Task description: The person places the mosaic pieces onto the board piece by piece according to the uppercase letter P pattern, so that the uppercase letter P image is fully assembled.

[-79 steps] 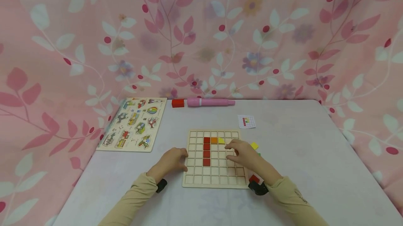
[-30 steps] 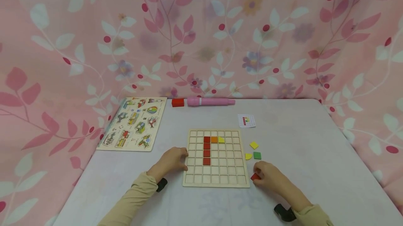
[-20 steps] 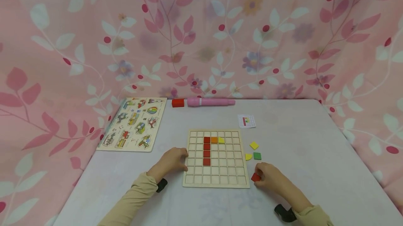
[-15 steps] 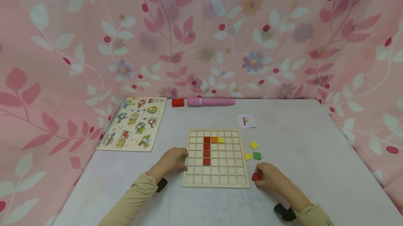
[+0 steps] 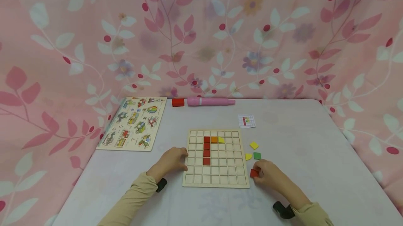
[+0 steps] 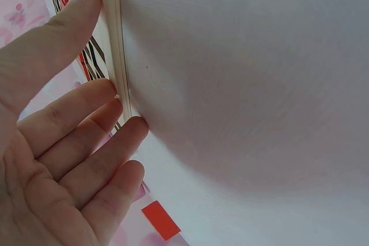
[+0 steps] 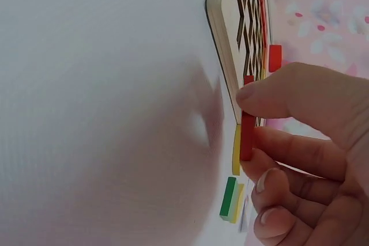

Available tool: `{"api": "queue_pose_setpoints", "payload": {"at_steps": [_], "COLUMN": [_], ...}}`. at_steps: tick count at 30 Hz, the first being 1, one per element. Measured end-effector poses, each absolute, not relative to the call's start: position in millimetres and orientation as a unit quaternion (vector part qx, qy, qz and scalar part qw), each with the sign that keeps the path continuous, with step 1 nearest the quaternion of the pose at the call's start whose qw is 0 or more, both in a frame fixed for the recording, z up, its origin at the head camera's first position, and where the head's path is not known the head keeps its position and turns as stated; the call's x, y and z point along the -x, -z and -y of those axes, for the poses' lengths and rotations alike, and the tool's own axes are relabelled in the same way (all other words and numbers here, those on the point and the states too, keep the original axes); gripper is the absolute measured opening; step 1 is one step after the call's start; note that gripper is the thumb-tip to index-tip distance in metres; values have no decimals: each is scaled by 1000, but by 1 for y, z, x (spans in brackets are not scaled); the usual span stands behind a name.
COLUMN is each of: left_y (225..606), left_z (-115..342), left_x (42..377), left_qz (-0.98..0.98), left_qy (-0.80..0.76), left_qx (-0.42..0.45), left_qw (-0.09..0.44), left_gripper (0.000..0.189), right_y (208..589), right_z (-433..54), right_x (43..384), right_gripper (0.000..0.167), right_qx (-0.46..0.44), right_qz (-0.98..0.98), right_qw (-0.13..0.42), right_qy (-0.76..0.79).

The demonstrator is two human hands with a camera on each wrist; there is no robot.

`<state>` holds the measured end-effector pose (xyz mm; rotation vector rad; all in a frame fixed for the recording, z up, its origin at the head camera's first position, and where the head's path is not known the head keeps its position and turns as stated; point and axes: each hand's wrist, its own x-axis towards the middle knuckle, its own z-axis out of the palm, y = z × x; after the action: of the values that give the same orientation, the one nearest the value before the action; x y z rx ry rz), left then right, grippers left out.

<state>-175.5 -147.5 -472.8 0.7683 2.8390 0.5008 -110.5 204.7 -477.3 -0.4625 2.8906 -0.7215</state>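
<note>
Held at opposite edges by the pinching right grip (image 5: 270, 175), just right of the board (image 5: 223, 162) near its near corner, the red tile (image 5: 254, 173) should prove light, stiff and hard to break, while the relaxed left grip (image 5: 170, 162) touches the board's left edge.

Wide white desk (image 5: 302, 135), with faint grey marks near the front. Has a flat wooden grid board (image 5: 223, 170) in the middle. Has a picture board (image 5: 135, 124) on the left, showing a rainbow balloon and other little pictures. Along the back edge, carries a red block (image 5: 178, 102) and a pink tube (image 5: 214, 101) with a white band, side by side. Past the grid board's back right corner, carries a small white card (image 5: 246, 121). Just right of the grid board, carries a yellow square (image 5: 254, 145), a green square (image 5: 257, 156) and a yellow round-edged piece (image 5: 248, 156), close together.
</note>
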Motion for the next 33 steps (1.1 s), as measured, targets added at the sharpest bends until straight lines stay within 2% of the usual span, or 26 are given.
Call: {"api": "queue_pose_setpoints", "payload": {"at_steps": [11, 18, 26, 33], "left_y": [477, 478, 477, 475], "left_z": [150, 150, 149, 149], "left_x": [177, 177, 176, 175], "left_qz": [-946, -946, -946, -946], "left_qy": [-171, -173, -175, -179], "left_qx": [-265, -265, -263, -261], "left_qw": [72, 74, 76, 73], "left_gripper": [46, 47, 47, 47], "right_y": [473, 469, 468, 466], "right_z": [-200, -190, -177, -165], "right_x": [116, 120, 124, 129], "right_gripper": [15, 19, 18, 19], "right_qx": [255, 266, 302, 319], "right_qz": [-936, -926, -910, -905], "right_qw": [-17, -5, -30, -19], "right_qy": [244, 266, 283, 279]}}
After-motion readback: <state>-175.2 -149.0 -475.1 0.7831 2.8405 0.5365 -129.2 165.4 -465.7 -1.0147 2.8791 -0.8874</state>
